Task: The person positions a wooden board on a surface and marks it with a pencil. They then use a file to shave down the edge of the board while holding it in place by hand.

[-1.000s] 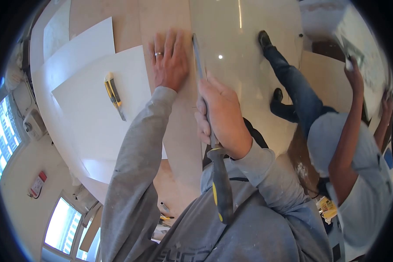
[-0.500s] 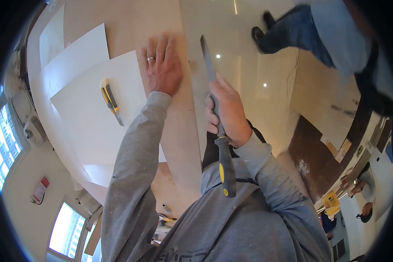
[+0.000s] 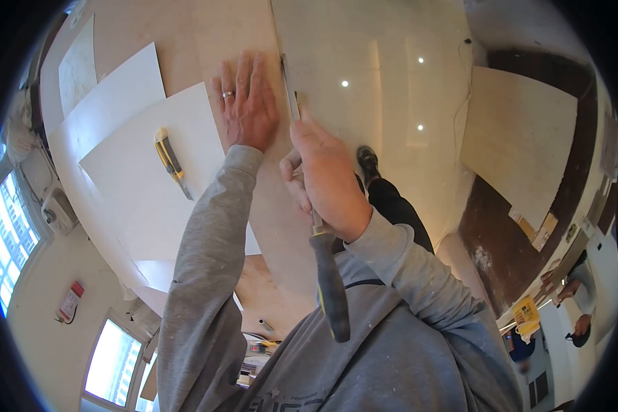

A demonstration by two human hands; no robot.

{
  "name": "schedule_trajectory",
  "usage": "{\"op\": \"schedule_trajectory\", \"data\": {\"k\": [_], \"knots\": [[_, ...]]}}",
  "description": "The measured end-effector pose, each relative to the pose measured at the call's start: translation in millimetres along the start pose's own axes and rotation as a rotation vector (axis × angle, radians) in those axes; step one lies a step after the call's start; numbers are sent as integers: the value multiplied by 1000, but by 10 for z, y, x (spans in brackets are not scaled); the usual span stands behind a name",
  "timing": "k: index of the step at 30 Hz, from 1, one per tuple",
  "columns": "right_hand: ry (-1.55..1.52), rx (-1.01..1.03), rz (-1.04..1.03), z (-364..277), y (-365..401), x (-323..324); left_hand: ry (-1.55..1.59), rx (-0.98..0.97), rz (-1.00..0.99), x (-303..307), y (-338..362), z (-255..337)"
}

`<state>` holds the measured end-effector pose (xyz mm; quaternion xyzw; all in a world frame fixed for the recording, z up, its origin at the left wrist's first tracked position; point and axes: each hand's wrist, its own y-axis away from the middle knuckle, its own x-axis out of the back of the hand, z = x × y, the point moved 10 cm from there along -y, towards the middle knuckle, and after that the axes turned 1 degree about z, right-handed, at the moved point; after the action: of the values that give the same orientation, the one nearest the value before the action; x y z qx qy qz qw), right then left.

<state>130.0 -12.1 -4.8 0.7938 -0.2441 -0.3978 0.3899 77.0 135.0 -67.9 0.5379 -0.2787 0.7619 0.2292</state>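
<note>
My left hand (image 3: 246, 106) lies flat on the light brown board (image 3: 185, 34), its fingers stretched out near the board's right edge. A ring is on one finger. My right hand (image 3: 333, 175) is closed around the blade of a metal file (image 3: 294, 103), whose black and yellow handle (image 3: 331, 292) points back toward my body. The far part of the file lies along the board's edge, just right of my left hand. On a white sheet (image 3: 117, 206) left of my left forearm rests a yellow and black utility knife (image 3: 172, 163).
More white sheets (image 3: 127, 86) lie overlapped on the board. To the right is the shiny floor (image 3: 398, 82), with a cable (image 3: 460, 113) and a large panel (image 3: 522, 130) on it. Another person (image 3: 584, 295) and a yellow bag (image 3: 526, 317) show at the lower right.
My right hand has shifted left with the file, bringing its blade against the board's edge. My left hand stays flat. The person in jeans at the upper right has left the view.
</note>
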Motion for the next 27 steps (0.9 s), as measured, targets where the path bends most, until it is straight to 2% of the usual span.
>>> {"op": "schedule_trajectory", "data": {"k": [4, 6, 8, 9, 11, 16, 19, 21, 23, 25, 27], "knots": [[48, 63, -8, 93, 6, -80, -24, 2, -3, -11, 1, -11], [69, 197, 8, 298, -224, -15, -37, 13, -8, -8, 19, -13], [56, 152, 23, 363, -354, 40, -33, 3, 6, -23, 31, -24], [33, 42, 25, 346, -383, 58, -33, -5, 19, -12, 10, -25], [2, -52, 11, 299, -319, 84, -27, -9, 18, 5, 8, -23], [6, 50, -5, 114, -51, 67, -33, -4, -4, -6, 47, -17], [55, 32, -44, 124, 108, 40, -33, -5, -3, -6, 21, -16], [301, 203, 35, 173, -17, 285, -27, 3, -10, 8, 27, -25], [302, 206, 43, 248, -165, 523, -28, 3, -2, 10, 30, -29], [59, 36, -14, 340, -283, 782, -21, -3, 11, -3, 29, -44], [-26, -14, -60, 386, -269, 959, -6, -12, 26, -10, 33, -47]]}}
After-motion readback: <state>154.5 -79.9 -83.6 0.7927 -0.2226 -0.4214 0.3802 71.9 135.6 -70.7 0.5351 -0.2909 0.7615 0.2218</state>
